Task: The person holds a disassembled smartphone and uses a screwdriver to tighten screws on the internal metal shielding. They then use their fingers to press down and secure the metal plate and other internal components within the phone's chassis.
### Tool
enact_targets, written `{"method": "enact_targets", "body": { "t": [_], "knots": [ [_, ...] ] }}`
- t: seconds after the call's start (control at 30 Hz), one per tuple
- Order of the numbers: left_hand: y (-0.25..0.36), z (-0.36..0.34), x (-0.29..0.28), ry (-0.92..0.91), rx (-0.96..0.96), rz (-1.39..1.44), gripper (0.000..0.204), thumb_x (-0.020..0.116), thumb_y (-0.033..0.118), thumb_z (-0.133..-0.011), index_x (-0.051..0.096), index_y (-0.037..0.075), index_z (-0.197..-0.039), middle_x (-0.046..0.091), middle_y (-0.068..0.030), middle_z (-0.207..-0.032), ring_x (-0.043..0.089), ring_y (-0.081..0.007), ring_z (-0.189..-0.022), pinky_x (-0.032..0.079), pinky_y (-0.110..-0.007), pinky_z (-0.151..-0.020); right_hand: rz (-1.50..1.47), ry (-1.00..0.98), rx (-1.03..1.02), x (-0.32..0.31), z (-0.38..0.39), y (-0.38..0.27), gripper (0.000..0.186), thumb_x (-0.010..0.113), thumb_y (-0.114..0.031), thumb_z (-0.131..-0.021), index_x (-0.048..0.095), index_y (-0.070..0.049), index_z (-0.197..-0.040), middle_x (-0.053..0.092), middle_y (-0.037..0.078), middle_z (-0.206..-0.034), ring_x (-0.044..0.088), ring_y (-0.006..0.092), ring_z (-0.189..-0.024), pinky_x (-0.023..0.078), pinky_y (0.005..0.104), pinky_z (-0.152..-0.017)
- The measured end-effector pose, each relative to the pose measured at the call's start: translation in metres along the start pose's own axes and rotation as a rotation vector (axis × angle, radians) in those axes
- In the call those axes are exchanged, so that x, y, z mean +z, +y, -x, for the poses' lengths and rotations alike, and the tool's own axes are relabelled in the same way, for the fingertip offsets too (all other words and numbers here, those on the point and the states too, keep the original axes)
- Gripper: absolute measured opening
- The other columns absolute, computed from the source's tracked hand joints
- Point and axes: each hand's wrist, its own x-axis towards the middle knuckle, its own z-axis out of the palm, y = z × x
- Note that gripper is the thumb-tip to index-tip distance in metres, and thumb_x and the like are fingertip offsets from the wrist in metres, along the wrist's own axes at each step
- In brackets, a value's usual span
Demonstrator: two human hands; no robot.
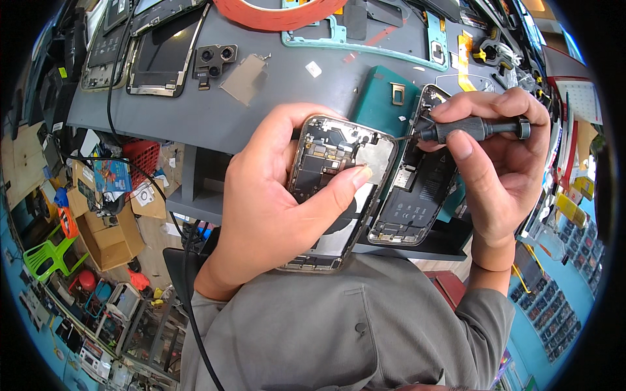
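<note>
My left hand (274,195) grips an opened phone housing (319,251), tilted, its thumb lying across the inside near a small circuit board (319,156). My right hand (495,169) holds a black knurled screwdriver (473,130) between thumb and fingers; its thin shaft points left to the upper right edge of that housing. Just right of it, a second opened phone (411,202), with a black battery inside, lies behind my right hand, partly over a green case (375,98) with a small gold frame (397,93) on it.
The grey workbench (182,117) holds screen assemblies (160,55), a camera module (215,62), a metal shield (244,78), a red tape roll (274,16) and a light-blue fixture (352,55). Black cables run down the left. Cardboard boxes (111,234) and a green stool (49,257) sit below left.
</note>
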Motion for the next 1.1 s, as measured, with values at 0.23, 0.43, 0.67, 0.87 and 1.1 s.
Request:
{"method": "enact_targets", "body": {
  "t": [0.23, 0.43, 0.67, 0.87, 1.1],
  "knots": [
    [-0.003, 0.000, 0.001, 0.005, 0.026, 0.034, 0.045, 0.077, -0.005, -0.090, 0.054, -0.004, -0.129, 0.072, -0.0092, -0.109, 0.069, -0.0098, -0.099, 0.055, -0.024, -0.086, -0.023, -0.049, -0.004, 0.005, 0.001, -0.002, 0.049, 0.068, 0.006, -0.094, 0.039, -0.003, -0.133, 0.067, 0.027, -0.118, 0.068, 0.0297, -0.109, 0.063, 0.0428, -0.089],
    [-0.005, 0.000, 0.000, -0.006, 0.048, 0.026, 0.045, 0.077, -0.005, -0.091, 0.054, -0.004, -0.129, 0.072, -0.0092, -0.108, 0.069, -0.0096, -0.098, 0.055, -0.024, -0.085, -0.040, -0.048, 0.025, 0.011, 0.002, -0.002, 0.049, 0.069, 0.006, -0.095, 0.039, -0.003, -0.133, 0.067, 0.027, -0.119, 0.068, 0.0293, -0.109, 0.063, 0.0425, -0.090],
    [-0.006, -0.001, -0.001, -0.010, 0.056, 0.028, 0.045, 0.076, -0.006, -0.090, 0.054, -0.005, -0.130, 0.073, -0.0099, -0.108, 0.070, -0.0099, -0.098, 0.055, -0.024, -0.084, -0.021, -0.063, 0.034, 0.011, 0.002, 0.000, 0.048, 0.067, 0.006, -0.096, 0.039, -0.003, -0.133, 0.067, 0.027, -0.119, 0.068, 0.0291, -0.111, 0.064, 0.0417, -0.091],
    [-0.006, 0.000, 0.000, -0.005, 0.053, 0.027, 0.045, 0.076, -0.007, -0.090, 0.054, -0.005, -0.129, 0.074, -0.0110, -0.108, 0.071, -0.0109, -0.099, 0.056, -0.024, -0.085, -0.008, -0.079, 0.030, 0.010, 0.001, 0.000, 0.047, 0.067, 0.006, -0.096, 0.038, -0.002, -0.133, 0.067, 0.027, -0.120, 0.068, 0.0292, -0.112, 0.064, 0.0416, -0.091],
    [-0.007, -0.001, 0.000, -0.003, 0.062, 0.035, 0.046, 0.076, -0.008, -0.090, 0.054, -0.005, -0.130, 0.074, -0.0113, -0.109, 0.071, -0.0112, -0.099, 0.057, -0.024, -0.086, -0.007, -0.071, 0.037, 0.011, 0.001, 0.001, 0.047, 0.067, 0.006, -0.097, 0.039, -0.002, -0.133, 0.067, 0.028, -0.121, 0.069, 0.0291, -0.112, 0.064, 0.0413, -0.091]
  ]
}}
